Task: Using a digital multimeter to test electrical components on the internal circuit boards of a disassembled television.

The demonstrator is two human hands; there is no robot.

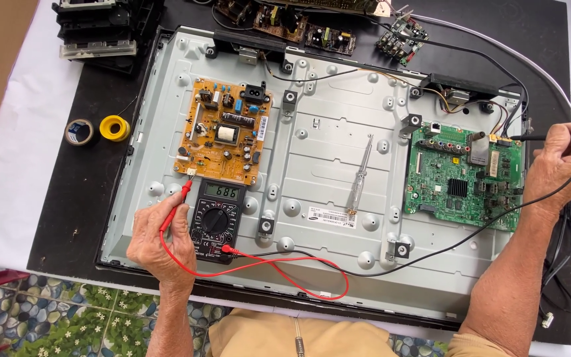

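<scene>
Two probes: red probe [178,201] slants up-right in left hand [156,238], black probe [550,137] horizontal in right hand [563,165].

On the panel [338,86]: meter [217,221] in front of the power board [223,131]; screwdriver [359,175] and mainboard [464,177] to the board's right.

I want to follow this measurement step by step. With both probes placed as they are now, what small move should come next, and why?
Probably keep both probes still and look at the multimeter. The left hand presses the red probe at the lower left corner of the tan circuit board, the right hand holds the black probe at the green board's upper right edge, and the display shows digits.
</scene>
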